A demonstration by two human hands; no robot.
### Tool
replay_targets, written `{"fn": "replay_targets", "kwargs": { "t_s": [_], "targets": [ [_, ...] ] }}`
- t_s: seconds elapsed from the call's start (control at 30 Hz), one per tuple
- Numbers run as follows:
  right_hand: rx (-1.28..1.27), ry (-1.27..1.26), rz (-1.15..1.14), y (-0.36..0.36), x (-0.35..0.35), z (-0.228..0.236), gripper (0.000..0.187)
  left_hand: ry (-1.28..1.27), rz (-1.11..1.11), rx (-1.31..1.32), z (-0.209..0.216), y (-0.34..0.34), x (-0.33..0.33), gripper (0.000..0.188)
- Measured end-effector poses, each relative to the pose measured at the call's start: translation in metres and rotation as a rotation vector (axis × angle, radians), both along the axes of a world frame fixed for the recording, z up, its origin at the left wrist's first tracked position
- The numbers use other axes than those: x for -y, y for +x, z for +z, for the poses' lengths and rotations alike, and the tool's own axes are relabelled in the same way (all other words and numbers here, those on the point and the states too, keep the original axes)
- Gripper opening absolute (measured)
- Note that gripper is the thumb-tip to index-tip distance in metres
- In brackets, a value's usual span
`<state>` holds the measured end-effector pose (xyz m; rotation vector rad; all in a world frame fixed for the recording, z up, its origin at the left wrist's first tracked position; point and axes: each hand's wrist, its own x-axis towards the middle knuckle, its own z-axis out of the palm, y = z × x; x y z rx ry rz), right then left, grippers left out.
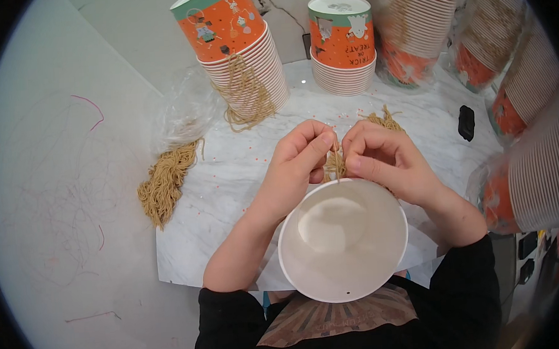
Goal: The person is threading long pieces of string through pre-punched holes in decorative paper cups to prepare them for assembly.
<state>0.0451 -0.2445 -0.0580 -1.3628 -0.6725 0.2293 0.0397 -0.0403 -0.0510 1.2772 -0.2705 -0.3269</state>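
Observation:
A white-lined paper bucket (361, 259) tilts in front of me with its open mouth toward me. One small punched hole (348, 292) shows near its rim on my side. At its far rim, my left hand (301, 157) pinches a strand of tan cord (337, 171) between thumb and fingertips. My right hand (384, 161) is closed beside it, thumb against the fingers, at the same cord; its exact grip is partly hidden. The cord crosses the rim there, and more of it lies behind the bucket.
A bundle of tan cords (168, 184) lies at the table's left, beside clear plastic wrap (189, 109). Stacked orange buckets (247, 67) with cords draped over them stand behind, near another stack (343, 49). Bagged stacks (532, 120) line the right, near a small black object (466, 123).

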Motion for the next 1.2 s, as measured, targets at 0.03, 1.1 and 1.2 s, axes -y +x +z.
{"fn": "replay_targets", "kwargs": {
  "t_s": [0.03, 1.1, 1.2],
  "targets": [
    [0.002, 0.000, 0.004, 0.000, 0.000, 0.002, 0.011, -0.028, 0.012, -0.012, 0.001, -0.001, -0.001, 0.018],
    [-0.416, -0.091, 0.083, 0.012, -0.007, -0.014, 0.011, 0.698, -0.019, 0.352, 0.021, -0.001, -0.028, 0.009],
    [-0.420, -0.173, 0.071, 0.016, -0.008, -0.017, 0.012, 0.721, -0.007, 0.385, 0.015, 0.002, -0.027, 0.009]
  ]
}}
